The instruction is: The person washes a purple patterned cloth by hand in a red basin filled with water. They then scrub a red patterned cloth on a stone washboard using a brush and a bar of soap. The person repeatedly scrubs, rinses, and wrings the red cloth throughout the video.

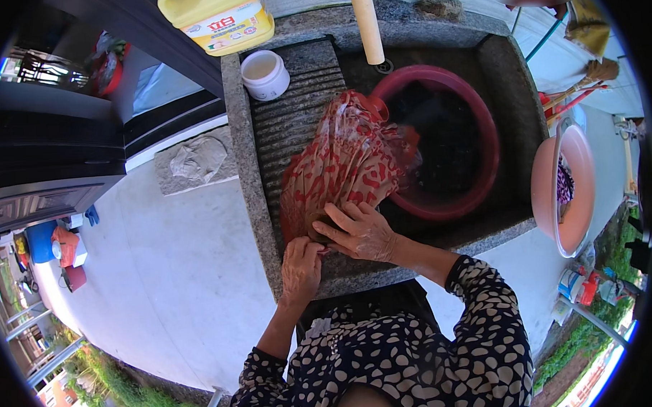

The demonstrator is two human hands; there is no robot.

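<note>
A wet red and beige patterned cloth (339,156) lies bunched over the ridged stone washboard (294,122), and its far side hangs over the rim of a pink basin (487,119) of dark water. My left hand (300,267) is closed on the cloth's near edge, by the front of the stone sink. Just to its right, my right hand (357,232) presses on the cloth, with its fingers curved over a small brown block (316,219). The hand mostly covers this block, so its kind cannot be made out. Whitish suds streak the cloth's far part.
On the sink's back left are a white tub (265,75) and a yellow jug (219,24). A pale pipe (366,26) reaches down over the sink. A pink bucket (582,187) stands to the right. At left, a grey rag (199,160) lies on a stone slab.
</note>
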